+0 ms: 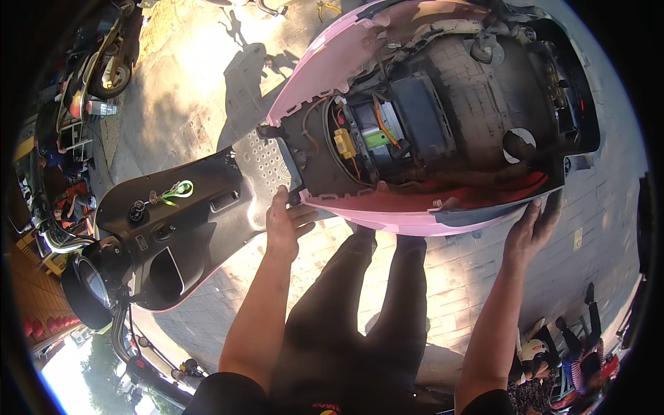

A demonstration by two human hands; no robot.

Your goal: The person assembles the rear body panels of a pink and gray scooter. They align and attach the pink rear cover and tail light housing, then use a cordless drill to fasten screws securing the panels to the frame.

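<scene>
A scooter with its seat off lies crosswise before me, its pink body panel (387, 218) running along the near side. My left hand (282, 225) is at the panel's front corner, thumb up by the grey footboard (261, 162), fingers curled at the edge. At the tail, my right hand (531, 232) grips the panel's dark lower rear edge, fingertips partly hidden. Between the panels show a yellow connector (344, 143), a green-and-white box (379, 138), orange wires and a dark lidded box (422, 114).
Keys on a green strap (178, 190) hang at the scooter's front panel, with the handlebar and round gauge (91, 280) at left. Pliers (328, 10) lie on the pavement beyond. Another scooter (111, 72) stands at far left. People sit at lower right, near a white helmet (532, 350).
</scene>
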